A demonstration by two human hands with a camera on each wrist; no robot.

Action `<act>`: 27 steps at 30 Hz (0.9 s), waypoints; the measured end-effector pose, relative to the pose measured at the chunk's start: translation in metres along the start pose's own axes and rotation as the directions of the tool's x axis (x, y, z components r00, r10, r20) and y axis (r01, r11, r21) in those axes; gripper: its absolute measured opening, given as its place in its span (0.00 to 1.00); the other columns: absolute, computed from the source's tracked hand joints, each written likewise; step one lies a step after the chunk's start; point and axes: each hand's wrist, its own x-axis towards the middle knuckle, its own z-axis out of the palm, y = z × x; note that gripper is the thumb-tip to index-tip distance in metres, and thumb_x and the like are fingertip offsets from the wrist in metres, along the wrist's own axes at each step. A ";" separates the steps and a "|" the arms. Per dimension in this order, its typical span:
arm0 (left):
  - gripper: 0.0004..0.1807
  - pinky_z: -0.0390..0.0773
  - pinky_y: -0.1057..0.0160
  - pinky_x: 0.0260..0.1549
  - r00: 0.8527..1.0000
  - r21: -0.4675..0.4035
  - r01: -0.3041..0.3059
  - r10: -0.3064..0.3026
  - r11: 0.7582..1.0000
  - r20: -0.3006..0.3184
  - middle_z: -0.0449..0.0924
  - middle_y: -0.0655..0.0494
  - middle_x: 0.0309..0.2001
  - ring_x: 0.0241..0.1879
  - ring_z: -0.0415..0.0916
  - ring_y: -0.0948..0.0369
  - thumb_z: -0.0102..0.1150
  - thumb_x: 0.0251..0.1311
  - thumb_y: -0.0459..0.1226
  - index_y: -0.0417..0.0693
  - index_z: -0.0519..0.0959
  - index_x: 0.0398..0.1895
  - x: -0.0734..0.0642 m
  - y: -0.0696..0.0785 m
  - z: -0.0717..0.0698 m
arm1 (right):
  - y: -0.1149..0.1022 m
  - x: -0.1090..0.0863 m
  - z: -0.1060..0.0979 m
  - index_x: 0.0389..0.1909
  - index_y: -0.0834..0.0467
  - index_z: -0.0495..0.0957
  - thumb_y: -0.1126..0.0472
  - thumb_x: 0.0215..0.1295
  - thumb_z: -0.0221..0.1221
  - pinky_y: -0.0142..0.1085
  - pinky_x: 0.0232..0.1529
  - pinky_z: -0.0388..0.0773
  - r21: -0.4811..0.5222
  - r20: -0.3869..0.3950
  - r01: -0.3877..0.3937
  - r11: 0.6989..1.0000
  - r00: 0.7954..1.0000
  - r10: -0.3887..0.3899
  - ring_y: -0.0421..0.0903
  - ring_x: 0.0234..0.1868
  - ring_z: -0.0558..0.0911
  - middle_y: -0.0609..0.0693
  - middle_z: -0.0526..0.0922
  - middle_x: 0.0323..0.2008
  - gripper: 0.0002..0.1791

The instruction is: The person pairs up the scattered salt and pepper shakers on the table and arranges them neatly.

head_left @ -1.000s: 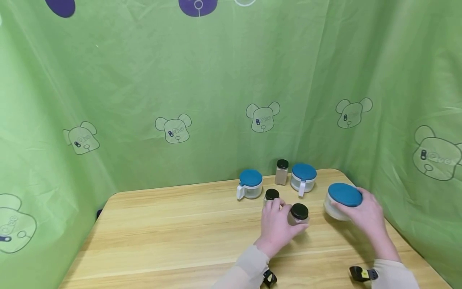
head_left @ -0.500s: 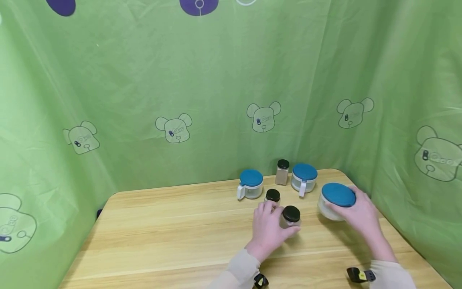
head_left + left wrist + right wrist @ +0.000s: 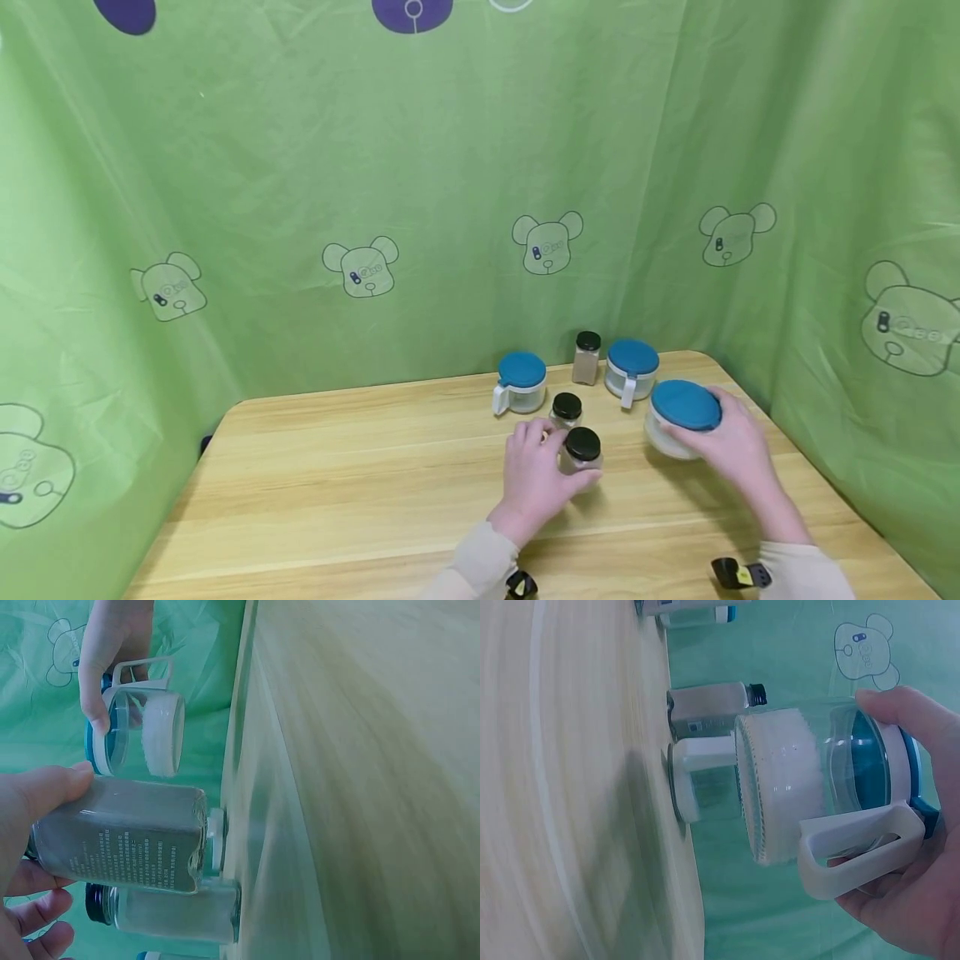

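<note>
We hold a square-sided glass spice jar (image 3: 582, 451), black-lidded, printed with pale lettering, roughly upright and lifted. At its two o'clock, we hold a round glass seasoning pot (image 3: 681, 417), blue-lidded, white-handled, part-filled with white, also raised.

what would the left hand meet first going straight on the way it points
Probably the standing black-lidded jar just beyond the left hand, though the depth between them is hard to judge.

Front jar (image 3: 582, 449) left of front pot (image 3: 678, 417)
</note>
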 end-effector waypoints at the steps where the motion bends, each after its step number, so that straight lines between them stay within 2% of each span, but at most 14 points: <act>1: 0.36 0.68 0.65 0.48 1.000 -0.001 0.002 -0.002 1.000 -0.002 0.73 0.62 0.49 0.49 0.65 0.64 0.64 0.44 0.70 0.58 0.82 0.49 -0.001 -0.001 -0.001 | -0.001 0.000 0.001 0.68 0.72 0.56 0.38 0.52 0.68 0.68 0.50 0.67 0.002 0.004 0.002 1.000 1.000 -0.002 0.73 0.57 0.68 0.77 0.65 0.60 0.56; 13: 0.36 0.68 0.62 0.48 1.000 -0.002 0.017 -0.017 1.000 -0.015 0.74 0.60 0.48 0.49 0.66 0.63 0.65 0.43 0.68 0.52 0.84 0.47 -0.008 -0.019 -0.008 | -0.014 -0.003 0.003 0.67 0.74 0.57 0.41 0.52 0.69 0.68 0.50 0.67 0.013 0.019 0.068 0.998 0.997 -0.068 0.74 0.57 0.68 0.78 0.65 0.60 0.54; 17: 0.37 0.68 0.62 0.49 1.000 0.007 0.017 -0.017 1.000 -0.020 0.74 0.61 0.48 0.49 0.66 0.63 0.63 0.44 0.70 0.53 0.84 0.47 -0.011 -0.025 -0.012 | -0.017 -0.004 0.003 0.67 0.74 0.58 0.42 0.51 0.70 0.68 0.51 0.67 0.015 0.023 0.075 0.997 0.997 -0.075 0.74 0.58 0.68 0.78 0.66 0.60 0.54; 27: 0.36 0.67 0.60 0.47 0.999 -0.009 0.032 -0.032 0.999 -0.035 0.73 0.60 0.47 0.47 0.65 0.62 0.65 0.42 0.69 0.52 0.84 0.45 -0.017 -0.037 -0.023 | -0.028 -0.008 0.004 0.68 0.72 0.58 0.40 0.50 0.70 0.69 0.51 0.67 0.020 0.044 0.087 0.996 0.995 -0.087 0.74 0.58 0.68 0.77 0.66 0.62 0.55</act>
